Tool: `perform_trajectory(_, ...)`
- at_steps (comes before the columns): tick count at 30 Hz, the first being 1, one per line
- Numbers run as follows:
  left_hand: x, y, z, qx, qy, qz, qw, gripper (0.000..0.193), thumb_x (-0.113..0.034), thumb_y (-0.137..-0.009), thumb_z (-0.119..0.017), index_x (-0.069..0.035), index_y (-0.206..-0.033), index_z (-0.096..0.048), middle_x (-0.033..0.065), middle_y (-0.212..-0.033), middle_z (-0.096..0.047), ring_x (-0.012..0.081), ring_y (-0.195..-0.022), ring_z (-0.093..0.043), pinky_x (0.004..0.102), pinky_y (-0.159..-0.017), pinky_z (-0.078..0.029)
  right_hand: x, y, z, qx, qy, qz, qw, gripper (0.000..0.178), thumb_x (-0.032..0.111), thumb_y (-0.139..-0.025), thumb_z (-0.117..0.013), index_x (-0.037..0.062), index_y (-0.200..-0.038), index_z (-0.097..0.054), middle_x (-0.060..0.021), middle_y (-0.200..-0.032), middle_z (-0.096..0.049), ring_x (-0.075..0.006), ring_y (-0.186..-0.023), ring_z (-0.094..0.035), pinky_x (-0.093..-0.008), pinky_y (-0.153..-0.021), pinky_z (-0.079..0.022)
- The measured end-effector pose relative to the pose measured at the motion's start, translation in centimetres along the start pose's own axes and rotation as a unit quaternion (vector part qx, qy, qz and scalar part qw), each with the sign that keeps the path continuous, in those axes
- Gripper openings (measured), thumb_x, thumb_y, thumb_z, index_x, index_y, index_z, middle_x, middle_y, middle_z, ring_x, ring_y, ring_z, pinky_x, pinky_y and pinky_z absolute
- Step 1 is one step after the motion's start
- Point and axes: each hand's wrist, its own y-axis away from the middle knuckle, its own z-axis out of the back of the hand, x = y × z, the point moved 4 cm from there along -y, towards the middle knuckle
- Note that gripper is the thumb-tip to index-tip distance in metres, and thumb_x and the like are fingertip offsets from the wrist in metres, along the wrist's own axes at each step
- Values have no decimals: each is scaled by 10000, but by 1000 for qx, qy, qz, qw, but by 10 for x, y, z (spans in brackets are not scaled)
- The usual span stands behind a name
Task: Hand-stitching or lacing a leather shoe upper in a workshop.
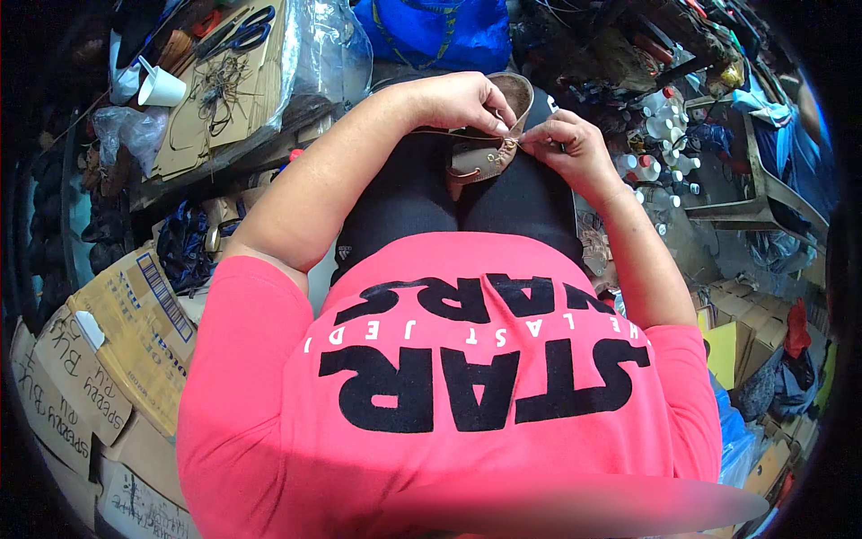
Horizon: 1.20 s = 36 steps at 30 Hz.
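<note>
A brown boat shoe rests on my thighs, with its toe toward me and its opening facing away. Metal eyelets show on its front, and a thin brown lace runs across it. My left hand is bent over the shoe's upper, its fingers pinched together on the lace beside the eyelets. On the other side, my right hand pinches the lace close to the same eyelets. The fingertips partly hide the lace between the hands.
Cardboard sheets with blue-handled scissors and loose laces lie at the far left, near a white cup. A blue bag sits ahead. White bottles crowd the right, beside a stool-like frame. Cardboard boxes stand left.
</note>
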Motion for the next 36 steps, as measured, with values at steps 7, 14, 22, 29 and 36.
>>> perform_trajectory(7, 2, 2, -4, 26, -40, -12, 999, 298, -143, -850, -624, -18, -1120, -648, 64, -1004, -668, 137, -921, -594, 277, -862, -446, 33, 7, -5, 0, 194, 53, 980, 120, 67, -754, -635, 116, -853, -683, -102, -798, -578, -292, -747, -611, -372, -681, -497)
perform_trajectory(14, -3, 5, -4, 63, -58, -40, 995, 304, -24, -809, -624, 4, -1112, -629, 71, -1030, -662, 142, -935, -599, 287, -858, -457, 68, -4, -13, 92, 383, 112, 912, 138, 97, -784, -548, 109, -817, -681, -115, -862, -594, -293, -795, -623, -410, -774, -469)
perform_trajectory(22, -7, -9, 8, -100, -164, -71, 979, 344, -117, -652, -770, -54, -970, -654, 105, -925, -626, 229, -885, -611, 335, -827, -482, 37, -23, -18, 111, 204, -16, 973, 151, 140, -773, -661, 7, -847, -660, -147, -890, -615, -284, -824, -614, -369, -709, -480)
perform_trajectory(29, 6, 63, -5, -263, -207, -48, 941, 398, -196, -778, -694, -65, -1135, -579, 132, -995, -605, 288, -956, -587, 353, -876, -456, 6, 0, 5, 68, -105, -129, 984, 250, 235, -825, -697, 38, -975, -663, -44, -916, -539, -119, -797, -503, -259, -710, -426)
perform_trajectory(36, 40, 139, 46, -229, -217, 137, 939, 368, -400, -858, -616, -38, -859, -679, 100, -775, -601, 229, -742, -601, 345, -686, -477, -23, 12, 9, -68, 79, -10, 995, 228, 192, -781, -670, -13, -740, -580, -116, -770, -525, -271, -696, -562, -332, -637, -452)
